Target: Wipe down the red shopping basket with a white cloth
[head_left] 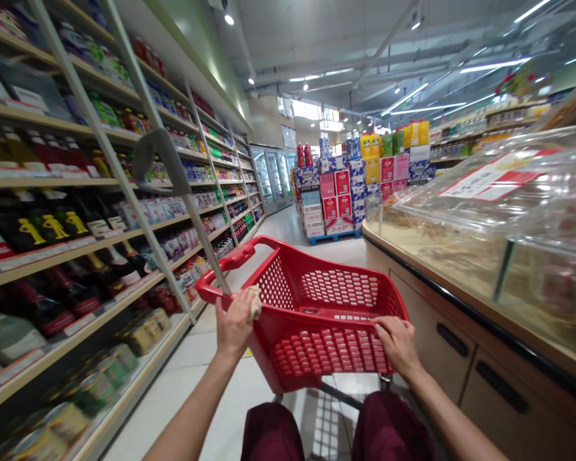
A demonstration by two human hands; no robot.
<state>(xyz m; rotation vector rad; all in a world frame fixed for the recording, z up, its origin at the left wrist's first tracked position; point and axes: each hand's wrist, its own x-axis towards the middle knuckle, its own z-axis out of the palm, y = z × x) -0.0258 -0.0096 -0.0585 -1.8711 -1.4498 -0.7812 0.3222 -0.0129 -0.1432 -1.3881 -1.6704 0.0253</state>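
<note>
While the red, hole-riddled cart (329, 353) is standing between shelving (89, 128) and counter (415, 301), your left hand (235, 322) is pinching a pale cloth (255, 303) at its rim (317, 316), right hand (397, 342) curling fingers over it.

Stocked shelves (52, 183), pale tiled floor (185, 362)

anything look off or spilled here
No spill or damage shows. Slightly odd: the red cart stands side-on, with the left hand and right hand on its rim rather than its grey handle.
</note>
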